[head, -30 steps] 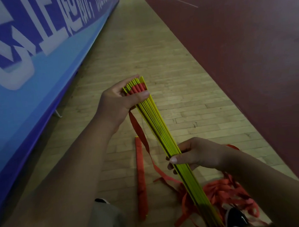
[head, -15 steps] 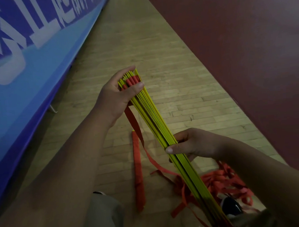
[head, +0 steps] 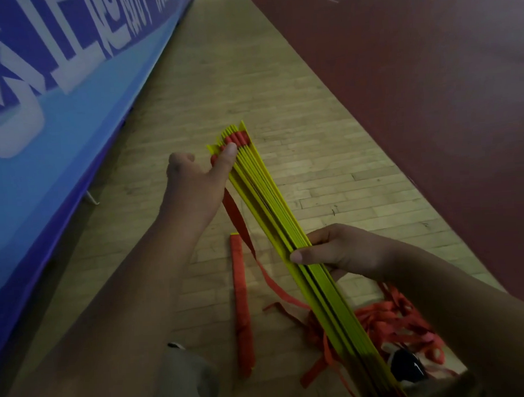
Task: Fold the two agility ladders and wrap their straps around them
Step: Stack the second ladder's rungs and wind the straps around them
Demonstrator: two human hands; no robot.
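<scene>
Rung stack (head: 264, 204) held up, tilted.
Left hand (head: 194, 180) pinches far edge, right hand (head: 341, 252) grips middle; floor (head: 249, 78) open upper centre.

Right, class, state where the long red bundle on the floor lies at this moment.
Head view, lower centre: the long red bundle lies flat on the wooden floor, just left of the yellow rung stack and its hanging red strap.

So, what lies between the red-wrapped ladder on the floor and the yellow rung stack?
A loose red strap hangs there, running from under the left hand down between the red-wrapped ladder and the yellow rung stack; the head view shows it.
</scene>
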